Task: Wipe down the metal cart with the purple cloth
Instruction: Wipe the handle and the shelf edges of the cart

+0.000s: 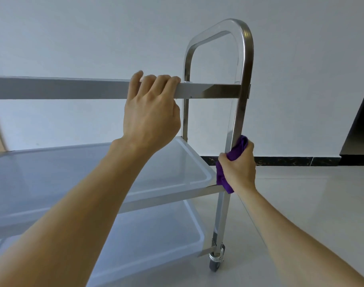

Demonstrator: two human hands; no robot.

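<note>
Gripping purple cloth (pixel 235 154) on cart (pixel 237 112) post: right hand (pixel 239 168) | left hand (pixel 150 112): top rail

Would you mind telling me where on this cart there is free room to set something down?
The middle tray and the bottom tray both show bare floors. It is crowded at the near upright post, where the right hand grips the purple cloth, and where the left hand holds the top rail.

Shiny metal cart (pixel 242 79) with three tiers, a looped end handle and a caster, standing upright on the floor. A bunched purple cloth (pixel 235 154) is wrapped around its near upright post.
</note>
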